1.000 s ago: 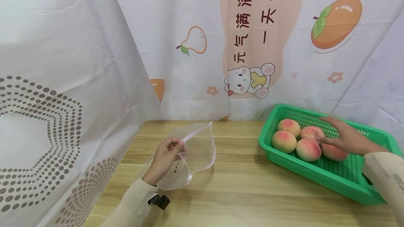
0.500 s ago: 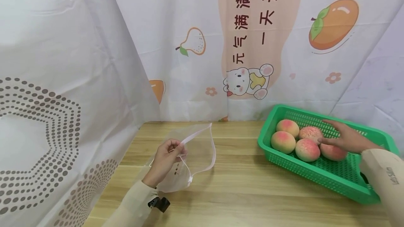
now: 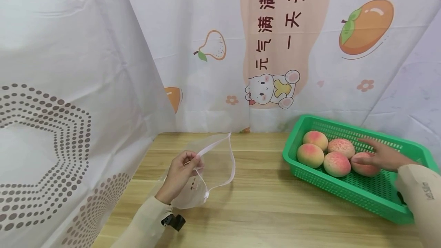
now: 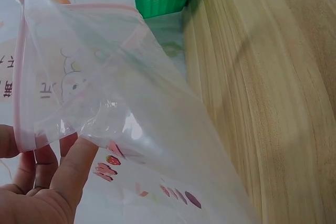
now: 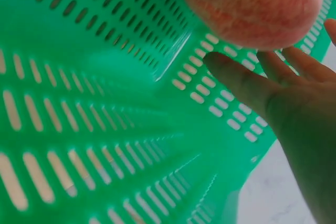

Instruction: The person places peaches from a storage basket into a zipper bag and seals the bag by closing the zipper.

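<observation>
My left hand [image 3: 182, 172] pinches the rim of a clear zip bag [image 3: 218, 163] with a pink edge and a white slider. In the left wrist view, the mouth of the bag [image 4: 157, 124] gapes and small printed pictures show on its side. At the right, my right hand [image 3: 389, 157] reaches into a green basket [image 3: 348, 193], spread over the rightmost peach [image 3: 366, 169]. Its thumb lies across that peach in the head view. From the right wrist, extended fingers [image 5: 236, 80] appear just below the pink peach [image 5: 257, 11], not wrapped round it.
Several other peaches [image 3: 337, 164] lie together in the left part of the basket. The wooden table [image 3: 262, 209] meets a printed cloth [image 3: 213, 87] at the back, and another cloth [image 3: 113, 68] hangs on the left.
My right hand has shifted slightly right and down, its thumb moving from beside the bumpy middle peach onto the rightmost one. The left hand and the bag stay nearly still.
</observation>
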A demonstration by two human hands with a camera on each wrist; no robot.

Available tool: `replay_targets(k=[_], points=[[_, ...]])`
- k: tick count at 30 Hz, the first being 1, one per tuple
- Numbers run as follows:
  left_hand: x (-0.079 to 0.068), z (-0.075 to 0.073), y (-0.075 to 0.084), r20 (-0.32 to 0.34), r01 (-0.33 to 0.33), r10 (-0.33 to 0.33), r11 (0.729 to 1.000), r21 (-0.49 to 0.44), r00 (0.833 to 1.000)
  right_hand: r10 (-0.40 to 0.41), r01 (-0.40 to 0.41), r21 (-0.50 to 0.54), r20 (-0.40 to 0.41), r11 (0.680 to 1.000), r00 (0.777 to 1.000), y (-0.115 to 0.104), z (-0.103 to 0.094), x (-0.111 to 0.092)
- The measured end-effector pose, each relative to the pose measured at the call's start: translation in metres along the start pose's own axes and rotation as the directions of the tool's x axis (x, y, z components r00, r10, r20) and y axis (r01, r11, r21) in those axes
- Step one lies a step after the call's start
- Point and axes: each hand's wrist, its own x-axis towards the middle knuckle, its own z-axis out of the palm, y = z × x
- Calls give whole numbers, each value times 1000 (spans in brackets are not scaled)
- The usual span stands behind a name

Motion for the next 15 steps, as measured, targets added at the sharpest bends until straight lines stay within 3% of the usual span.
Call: replay_targets(k=[10, 15], points=[[0, 3, 4, 5, 14, -14, 1000, -17, 1000, 126, -125, -33, 48, 992, 991, 17, -1, -6], [0, 3, 4, 1, 13, -13, 1000, -7, 1000, 103, -105, 27, 88, 994, 991, 18, -1, -7]])
